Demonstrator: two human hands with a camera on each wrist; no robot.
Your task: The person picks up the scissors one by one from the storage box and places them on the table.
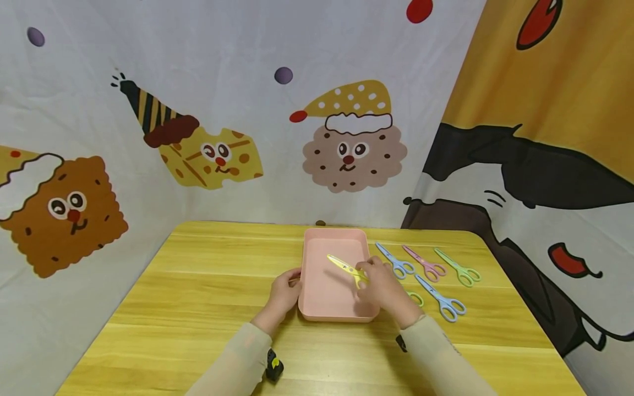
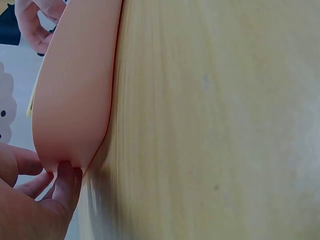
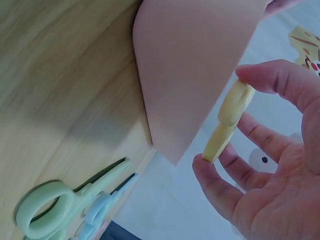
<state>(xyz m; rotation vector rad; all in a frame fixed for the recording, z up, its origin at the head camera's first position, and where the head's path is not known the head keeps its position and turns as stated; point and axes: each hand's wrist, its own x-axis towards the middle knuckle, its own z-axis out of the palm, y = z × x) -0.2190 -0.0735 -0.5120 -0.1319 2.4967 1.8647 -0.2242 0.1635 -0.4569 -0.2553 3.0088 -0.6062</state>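
My right hand (image 1: 381,283) holds yellow scissors (image 1: 342,265) by the handles above a pink tray (image 1: 314,305), the blades slanting toward the far left. In the right wrist view, the thumb and fingertips pinch the yellow handle (image 3: 232,107) edge-on beside the tray wall (image 3: 190,65). My left hand (image 1: 284,294) grips the tray's left side. The left wrist view shows its fingers (image 2: 65,185) curled at the end of the tray wall (image 2: 75,90). Green scissors (image 1: 416,298) lie partly hidden beneath the right wrist.
Right of the tray lie blue scissors (image 1: 396,263), pink scissors (image 1: 427,267), green scissors (image 1: 458,269) and a nearer blue pair (image 1: 443,301). All rest on a wooden table (image 1: 208,275). A printed cloth (image 1: 223,203) hangs behind it.
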